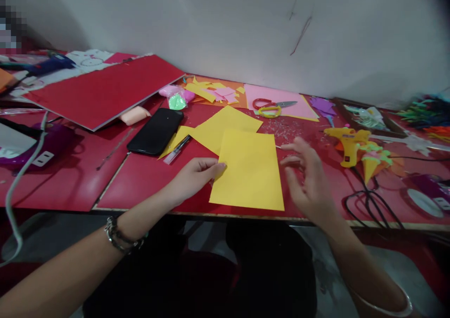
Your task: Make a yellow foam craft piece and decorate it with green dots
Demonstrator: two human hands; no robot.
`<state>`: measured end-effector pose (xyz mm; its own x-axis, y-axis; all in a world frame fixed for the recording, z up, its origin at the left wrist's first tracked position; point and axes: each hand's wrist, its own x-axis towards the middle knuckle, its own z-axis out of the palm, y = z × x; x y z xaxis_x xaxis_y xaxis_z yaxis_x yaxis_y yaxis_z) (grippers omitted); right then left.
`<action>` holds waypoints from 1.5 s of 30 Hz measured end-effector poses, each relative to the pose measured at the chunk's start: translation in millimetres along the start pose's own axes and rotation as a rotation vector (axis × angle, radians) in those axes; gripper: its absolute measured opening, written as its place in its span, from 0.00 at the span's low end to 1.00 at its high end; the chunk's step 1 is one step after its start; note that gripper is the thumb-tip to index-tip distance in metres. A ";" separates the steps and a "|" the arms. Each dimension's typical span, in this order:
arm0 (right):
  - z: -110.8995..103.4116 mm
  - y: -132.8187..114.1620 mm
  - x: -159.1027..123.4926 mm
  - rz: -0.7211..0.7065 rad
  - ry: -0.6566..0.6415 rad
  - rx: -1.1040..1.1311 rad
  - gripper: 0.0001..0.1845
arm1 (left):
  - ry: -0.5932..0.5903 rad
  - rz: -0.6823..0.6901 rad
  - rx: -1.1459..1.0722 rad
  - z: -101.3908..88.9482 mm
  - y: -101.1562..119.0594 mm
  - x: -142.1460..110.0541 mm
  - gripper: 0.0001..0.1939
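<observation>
Bare forearms [77, 257] slant in from seven and five o'clock. Smooth, flat, four-sided yellow paper [249, 173] sits at twelve o'clock between them, over the red bench [123, 187]. Left hand [197, 175] pinches its nine o'clock edge, thumb on top; right hand [307, 180], fingers bent and parted, is just beside its three o'clock edge.

a pale, scuffed wall [218, 32] stands behind a red table [137, 180]; grey floor [325, 271] shows below.

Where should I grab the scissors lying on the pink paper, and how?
Probably best by the red and yellow handle loops, coming from the near left: the scissors lie flat, loops toward that side, blades pointing right.
</observation>
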<state>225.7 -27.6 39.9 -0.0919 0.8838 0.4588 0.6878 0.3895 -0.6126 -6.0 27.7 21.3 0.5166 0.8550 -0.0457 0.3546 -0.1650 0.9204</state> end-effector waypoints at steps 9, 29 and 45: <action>-12.8 20.6 -31.4 -0.234 -0.382 -0.430 0.17 | 0.016 0.169 0.346 8.9 -5.6 0.9 0.13; 6.0 37.0 -3.2 0.011 -0.405 -0.153 0.09 | -0.244 0.390 0.774 10.6 -7.7 5.8 0.23; 26.4 31.5 11.5 -0.091 -0.459 -0.300 0.12 | -0.205 0.340 0.795 14.0 -7.4 3.9 0.31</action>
<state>227.3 1.7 8.9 -0.4185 0.8984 0.1328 0.8312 0.4379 -0.3426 4.3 25.4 8.9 0.7949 0.6052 0.0427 0.5534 -0.7521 0.3580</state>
